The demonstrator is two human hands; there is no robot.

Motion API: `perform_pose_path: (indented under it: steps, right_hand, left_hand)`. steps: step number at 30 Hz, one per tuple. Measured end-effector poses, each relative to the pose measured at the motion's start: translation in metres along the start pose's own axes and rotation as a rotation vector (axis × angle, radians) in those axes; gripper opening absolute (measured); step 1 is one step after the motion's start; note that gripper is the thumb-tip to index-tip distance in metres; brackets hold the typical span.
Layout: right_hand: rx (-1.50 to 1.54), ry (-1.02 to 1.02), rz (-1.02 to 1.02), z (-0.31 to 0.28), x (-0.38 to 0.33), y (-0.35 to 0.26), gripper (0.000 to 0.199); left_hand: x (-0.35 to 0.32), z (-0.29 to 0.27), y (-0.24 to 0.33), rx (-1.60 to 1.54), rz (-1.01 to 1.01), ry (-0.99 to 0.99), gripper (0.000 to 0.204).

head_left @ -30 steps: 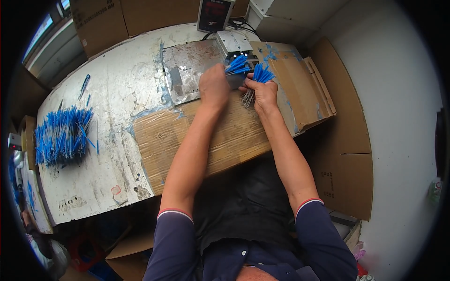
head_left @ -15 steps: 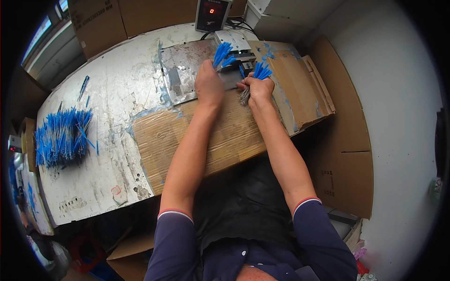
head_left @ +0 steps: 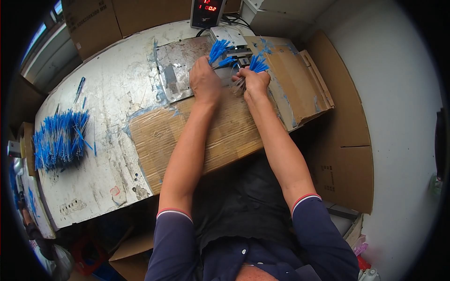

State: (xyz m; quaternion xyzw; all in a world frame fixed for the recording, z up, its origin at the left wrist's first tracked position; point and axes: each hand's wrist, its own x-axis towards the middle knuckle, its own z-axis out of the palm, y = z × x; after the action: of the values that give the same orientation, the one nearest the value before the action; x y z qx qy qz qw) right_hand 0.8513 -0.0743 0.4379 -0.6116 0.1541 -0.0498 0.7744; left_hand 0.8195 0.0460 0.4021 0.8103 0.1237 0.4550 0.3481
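Observation:
My left hand point(head_left: 205, 82) is closed around a bunch of thin wires with blue sleeves point(head_left: 218, 50), their blue ends fanning out past the fingers. To its right, my right hand point(head_left: 257, 82) grips a second bunch of blue-sleeved wires point(head_left: 257, 63), whose bare pale ends hang below the palm. Its thumb and fingertips are pinched together close in front of a small bench machine point(head_left: 242, 53) with metal and dark blocks. Whether a single wire sits between those fingertips and the machine is too small to tell.
A large pile of blue-sleeved wires point(head_left: 61, 139) lies at the table's left, with a pen point(head_left: 80, 89) behind it. A display box with red digits point(head_left: 206, 13) stands behind the machine. Flattened cardboard point(head_left: 187, 136) covers the near edge; a taped carton point(head_left: 295, 84) sits at right.
The display's red digits have changed, with more of them lit. The whole view has shifted slightly. My right fingertips are a little more drawn together; both hands keep their bunches.

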Motion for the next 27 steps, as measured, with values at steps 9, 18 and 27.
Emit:
perform_pose_path:
  steps: [9, 18, 27]
  right_hand:
    - [0.200, -0.253, -0.004, -0.017, -0.003, 0.000, 0.010]
    - [0.165, -0.379, 0.020, -0.033, -0.017, 0.005, 0.012]
    - [0.057, -0.302, -0.032, -0.039, -0.007, -0.002, 0.013]
  left_hand:
    - [-0.002, -0.003, 0.005, 0.013, 0.038, -0.193, 0.019]
    - [-0.001, -0.007, 0.006, 0.051, 0.055, -0.301, 0.017]
    - [-0.001, -0.007, 0.005, 0.043, 0.079, -0.295, 0.020]
